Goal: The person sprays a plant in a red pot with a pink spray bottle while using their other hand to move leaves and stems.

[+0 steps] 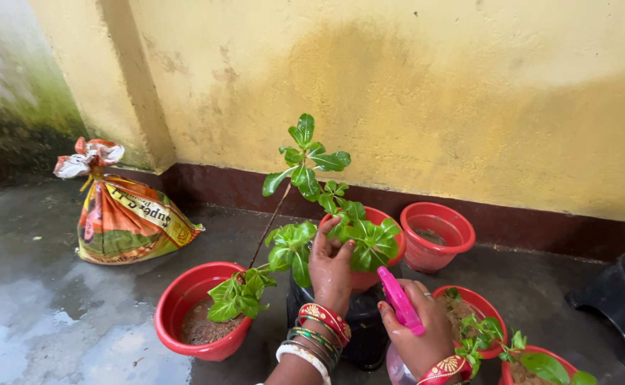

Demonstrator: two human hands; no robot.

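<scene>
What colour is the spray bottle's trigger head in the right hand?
Bright pink, on the spray bottle in the right hand; the head view shows it.

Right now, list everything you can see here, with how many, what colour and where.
red pots: five, red, on the wet floor near the wall; one at far left with soil, one behind the leaves, one at back right, two at lower right
black pot: one, black, centre, below the hands
plant: one tall stem, green leaves, centre
small plants: green, in the lower-right pots
sack: one, tied, orange and green print, left by the wall
black tub: one, upturned, far right
wall: yellow, dark red base
spray bottle: one, pink head, in the right hand
left hand: touching the leaves, bangles on wrist
right hand: gripping the spray bottle
</scene>
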